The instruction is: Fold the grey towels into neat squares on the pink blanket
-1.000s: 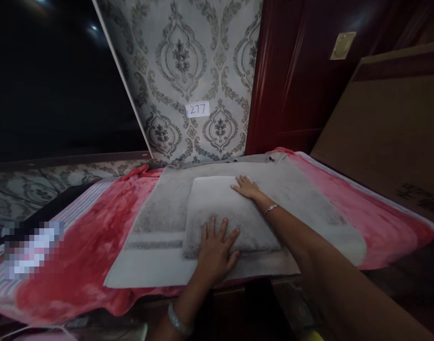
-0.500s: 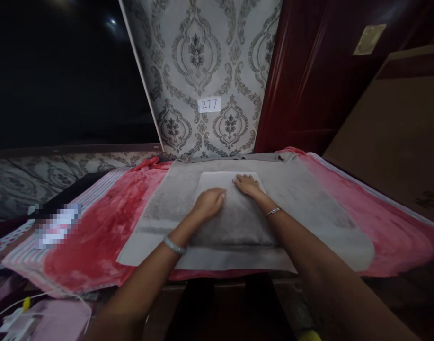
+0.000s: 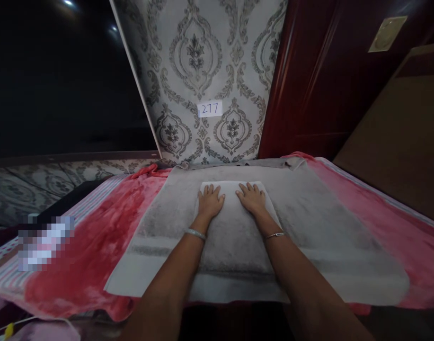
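A small folded grey towel point(image 3: 234, 237) lies on top of a larger grey towel point(image 3: 319, 227) spread flat over a pink-red blanket point(image 3: 96, 237). My left hand point(image 3: 209, 201) rests palm down on the far left part of the folded towel, fingers stretched out. My right hand point(image 3: 252, 198) lies flat beside it on the far right part, fingers also out. Both wrists carry a thin bracelet. Neither hand holds anything.
Patterned grey wallpaper point(image 3: 202, 71) with a small label reading 277 point(image 3: 210, 108) stands behind the bed. A dark red door point(image 3: 319, 80) is to the right, a brown board point(image 3: 404, 137) at the far right. A white cable and pink item point(image 3: 42, 329) lie at lower left.
My left hand slid from the near edge of the folded towel up to its far edge, beside my right hand. The right hand stayed near the far edge.
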`<state>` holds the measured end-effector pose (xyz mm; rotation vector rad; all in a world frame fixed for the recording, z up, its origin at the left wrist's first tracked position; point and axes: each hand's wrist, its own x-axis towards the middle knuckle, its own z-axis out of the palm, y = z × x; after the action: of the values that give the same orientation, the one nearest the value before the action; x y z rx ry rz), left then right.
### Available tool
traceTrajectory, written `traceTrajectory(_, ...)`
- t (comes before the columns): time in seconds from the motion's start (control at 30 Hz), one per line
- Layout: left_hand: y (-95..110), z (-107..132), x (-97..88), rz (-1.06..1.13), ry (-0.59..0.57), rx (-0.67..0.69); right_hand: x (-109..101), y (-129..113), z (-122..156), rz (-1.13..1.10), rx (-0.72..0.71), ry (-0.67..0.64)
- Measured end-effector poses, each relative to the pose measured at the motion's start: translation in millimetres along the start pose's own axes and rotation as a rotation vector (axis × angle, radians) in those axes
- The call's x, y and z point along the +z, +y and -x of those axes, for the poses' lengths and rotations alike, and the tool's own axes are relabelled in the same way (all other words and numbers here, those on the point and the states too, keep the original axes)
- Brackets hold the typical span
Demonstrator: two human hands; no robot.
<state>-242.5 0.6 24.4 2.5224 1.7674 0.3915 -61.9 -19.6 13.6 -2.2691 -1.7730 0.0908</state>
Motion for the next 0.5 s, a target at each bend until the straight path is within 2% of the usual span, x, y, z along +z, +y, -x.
traceTrajectory(0.2,2.6,-0.4,-2.5,-0.02,0.019,-0.074,4.1,13.9,-7.6,-0.032,0.006,0.035)
traceTrajectory(0.33,-0.9,-1.5,-3.6,0.035,0.016,-0.065,2.0,18.6,-5.2,-0.062,0.047,0.058)
traceTrajectory(0.4,-5.6,-6.2,-6.0,0.11,0.053,-0.137,-0.9,20.8,-2.9,-0.09,0.099,0.098)
traceTrajectory(0.5,-17.6,-22.4,-12.5,0.209,0.106,-0.328,-5.3,26.1,-1.2,-0.164,0.207,0.163)
